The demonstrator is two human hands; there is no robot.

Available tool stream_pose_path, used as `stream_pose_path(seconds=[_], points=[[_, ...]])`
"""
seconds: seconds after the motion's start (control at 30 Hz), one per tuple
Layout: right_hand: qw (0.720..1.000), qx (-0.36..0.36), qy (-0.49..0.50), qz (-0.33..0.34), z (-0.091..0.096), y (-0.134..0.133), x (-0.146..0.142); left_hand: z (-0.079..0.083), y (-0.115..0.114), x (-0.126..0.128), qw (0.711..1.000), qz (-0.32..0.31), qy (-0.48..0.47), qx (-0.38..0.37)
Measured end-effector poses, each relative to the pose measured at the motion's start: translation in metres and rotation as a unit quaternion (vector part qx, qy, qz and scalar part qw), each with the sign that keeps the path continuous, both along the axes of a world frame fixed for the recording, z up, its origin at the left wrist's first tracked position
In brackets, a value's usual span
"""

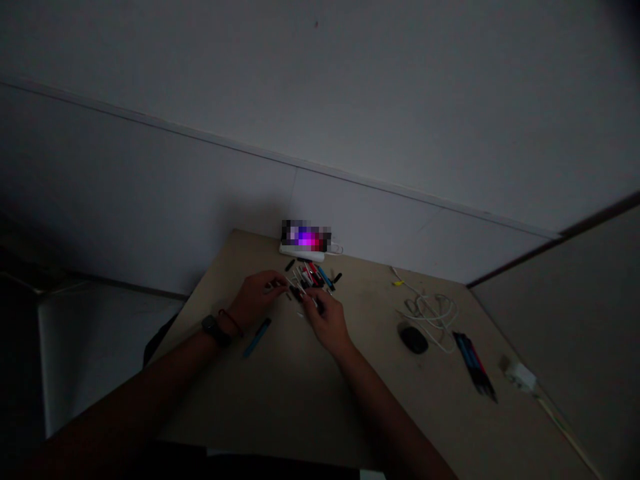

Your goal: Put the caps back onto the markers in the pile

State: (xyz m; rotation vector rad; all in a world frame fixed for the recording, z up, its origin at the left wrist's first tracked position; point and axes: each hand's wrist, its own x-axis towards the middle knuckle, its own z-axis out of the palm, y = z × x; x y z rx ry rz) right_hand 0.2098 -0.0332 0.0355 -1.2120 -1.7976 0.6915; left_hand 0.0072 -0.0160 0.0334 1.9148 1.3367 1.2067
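Over a pile of pen parts (313,273), my two hands work close together. My left hand (257,293) is closed in a pinch, and what sits between its fingertips is too dark and small to make out. Closed at the fingertips, my right hand (327,323) grips a thin whitish stick (295,285) that looks like a pen refill and points toward the left fingers. Dark caps, red and blue barrels and pale thin tubes make up the pile. A blue pen barrel with a dark end (257,338) lies below my left wrist.
A lit phone (306,237), pixelated, leans on a white base (301,253) near the wall. To the right lie a black mouse (413,338), a coiled white cable (433,312) and a row of pens (474,365). A white plug adapter (520,375) is by the side panel.
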Motion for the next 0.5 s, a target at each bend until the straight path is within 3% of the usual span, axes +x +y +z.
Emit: stream_pose_path(seconds=[0.2,0.37,0.5], points=[[1.000,-0.004,-0.002,0.003,0.0002,-0.0006,-0.0001,0.0050,-0.0017,0.0043,0.993,0.006,-0.099,-0.058],[1.000,-0.009,-0.002,0.009,0.0001,-0.0010,-0.0006,0.0042,-0.0002,0.0081,0.970,-0.018,-0.213,-0.112],[1.000,-0.005,-0.005,0.014,0.0000,-0.0013,-0.0010,0.0035,0.0005,0.0100,0.956,-0.031,-0.252,-0.148]])
